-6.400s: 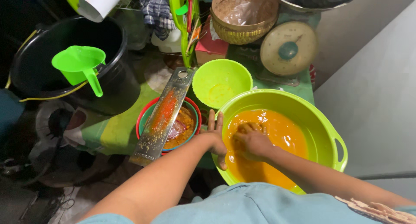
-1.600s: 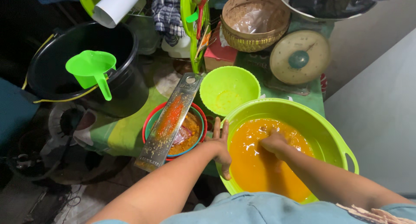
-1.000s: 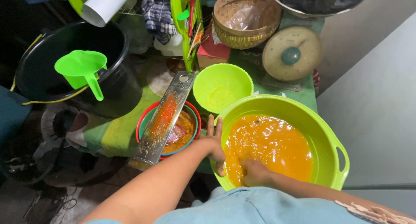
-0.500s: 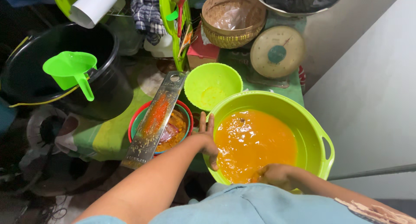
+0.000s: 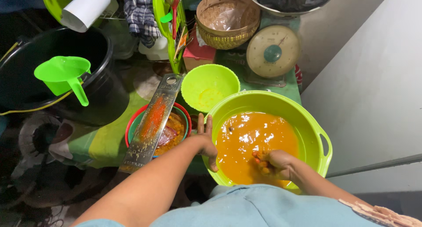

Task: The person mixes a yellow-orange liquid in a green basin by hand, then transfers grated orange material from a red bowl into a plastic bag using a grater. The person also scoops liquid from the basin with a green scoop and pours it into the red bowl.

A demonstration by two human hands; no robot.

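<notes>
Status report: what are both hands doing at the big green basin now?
Left hand braces the large green basin at its rim. Right hand closed, fingers in the orange liquid. Metal grater lies across the red bowl beside.

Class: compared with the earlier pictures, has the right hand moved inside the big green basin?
Yes. The right hand has moved from the middle of the orange liquid toward the big green basin's near rim, closer to the person.

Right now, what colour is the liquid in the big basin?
Orange-yellow liquid in a lime-green basin, clearest in the head view.
</notes>
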